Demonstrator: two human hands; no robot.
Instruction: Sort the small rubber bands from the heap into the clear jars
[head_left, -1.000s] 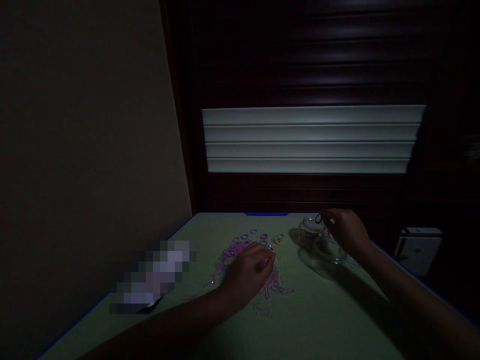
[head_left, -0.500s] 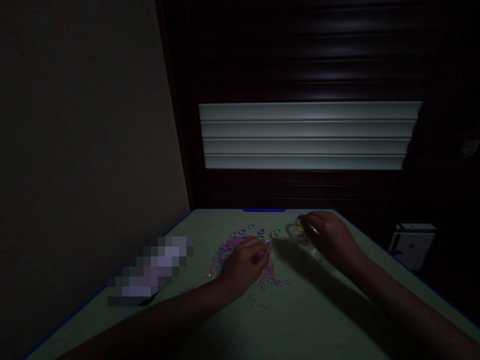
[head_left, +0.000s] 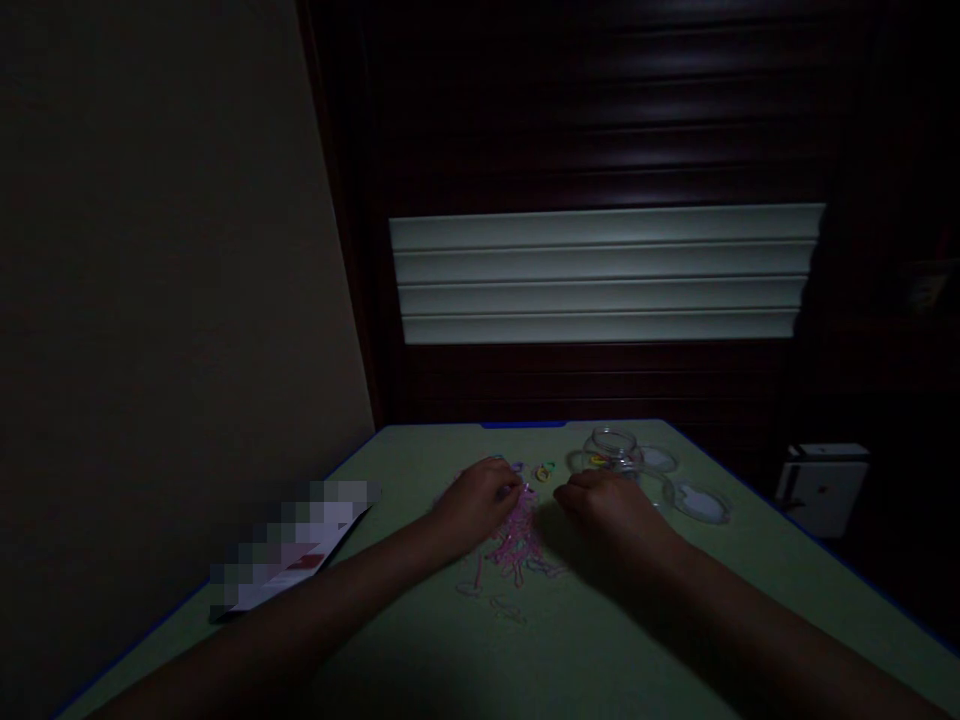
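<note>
A pile of small elastic bands [head_left: 517,545], mostly pink, lies on the light green table [head_left: 420,660]. My left hand [head_left: 480,500] hovers over the pile's left side with thumb and fingers pinched; whatever is between them is too dark and small to name. To its right, my right hand [head_left: 611,510] is closed, fingertips pointing at the pile, and its contents are hidden. Just beyond this hand stands a clear jar [head_left: 615,440] with its mouth uncovered, some coloured bands showing inside. A few loose yellow and green bands [head_left: 544,473] lie behind the pile.
Two clear round pieces, one a lid-like disc [head_left: 701,502], lie right of the jar. A flat, partly blurred-out object [head_left: 315,555] rests at the table's left edge beside the wall [head_left: 172,300]. A white box [head_left: 821,490] stands off the table at the right.
My right hand has moved left and down from over the jar toward the pile, uncovering the jar. My left hand has shifted slightly left and up, still pinched.
</note>
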